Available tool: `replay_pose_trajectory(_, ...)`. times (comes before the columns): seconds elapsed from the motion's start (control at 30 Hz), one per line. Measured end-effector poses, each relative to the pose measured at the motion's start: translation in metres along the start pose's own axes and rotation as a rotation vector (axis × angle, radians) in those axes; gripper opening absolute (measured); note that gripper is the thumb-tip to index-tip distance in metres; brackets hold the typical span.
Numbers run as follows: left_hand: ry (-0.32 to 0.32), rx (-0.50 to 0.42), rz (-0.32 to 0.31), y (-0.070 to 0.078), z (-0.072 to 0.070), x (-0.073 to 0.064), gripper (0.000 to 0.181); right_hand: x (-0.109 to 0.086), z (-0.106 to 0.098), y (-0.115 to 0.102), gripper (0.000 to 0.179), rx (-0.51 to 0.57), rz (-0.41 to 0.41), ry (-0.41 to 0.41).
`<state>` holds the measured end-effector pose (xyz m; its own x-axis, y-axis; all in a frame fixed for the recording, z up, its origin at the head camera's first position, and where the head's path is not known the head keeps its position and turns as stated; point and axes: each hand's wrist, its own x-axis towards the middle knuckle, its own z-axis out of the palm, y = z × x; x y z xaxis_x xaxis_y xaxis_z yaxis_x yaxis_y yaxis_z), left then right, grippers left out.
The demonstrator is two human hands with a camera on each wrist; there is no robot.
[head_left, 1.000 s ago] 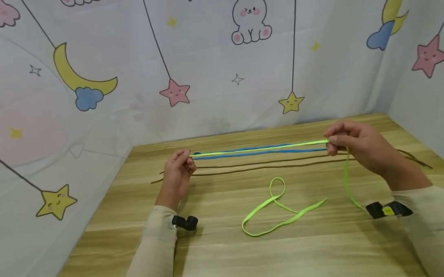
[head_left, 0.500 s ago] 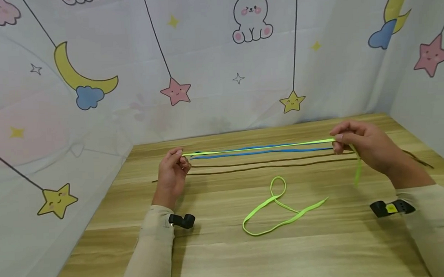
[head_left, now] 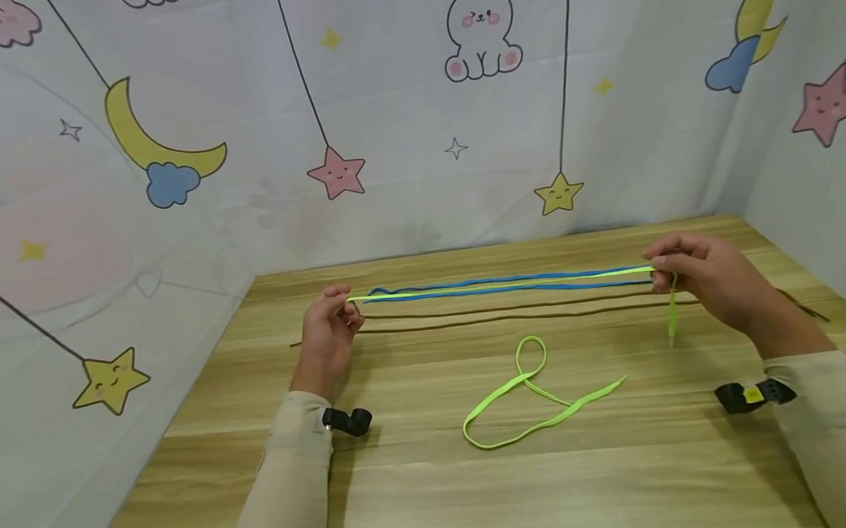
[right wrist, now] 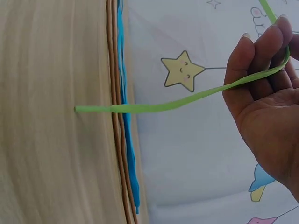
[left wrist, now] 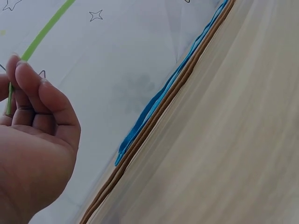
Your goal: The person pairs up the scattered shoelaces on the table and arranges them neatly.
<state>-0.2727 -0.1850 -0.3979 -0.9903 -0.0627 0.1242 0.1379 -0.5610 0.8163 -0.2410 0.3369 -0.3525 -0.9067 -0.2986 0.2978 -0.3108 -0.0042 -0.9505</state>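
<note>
A flat lime-green shoelace (head_left: 633,271) is stretched nearly straight between the two hands above the far part of the table. My left hand (head_left: 327,329) pinches it near its left end between thumb and fingertips; a short bit of the lace (left wrist: 10,100) shows below those fingers in the left wrist view. At the other side my right hand (head_left: 717,285) pinches the lace, and its tail (right wrist: 163,106) hangs down past the palm to a narrow tip. Two blue shoelaces (head_left: 466,283) lie lengthwise behind and under the stretched lace in the head view.
Two thin brown laces (head_left: 509,318) run side by side in front of the blue ones. Another lime-green shoelace (head_left: 497,391) lies looped on the middle of the wooden table (head_left: 417,482). A printed white cloth (head_left: 403,101) hangs behind the table's far edge.
My right hand has moved right and my left hand slightly left, so the stretch of green shoelace between them is longer. The tail below the right hand has swung and hangs shorter.
</note>
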Motion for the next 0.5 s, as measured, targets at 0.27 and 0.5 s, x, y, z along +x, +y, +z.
replay_pose_trajectory(0.27, 0.046, 0.033, -0.044, -0.003, -0.001, 0.003, 0.020, -0.001, -0.011, 0.009, 0.018, -0.128, 0.077, 0.063)
replay_pose_trajectory(0.5, 0.044, 0.083, -0.071, -0.004, 0.000, 0.003, 0.016, -0.002, -0.020, 0.015, 0.026, -0.311, 0.168, 0.113)
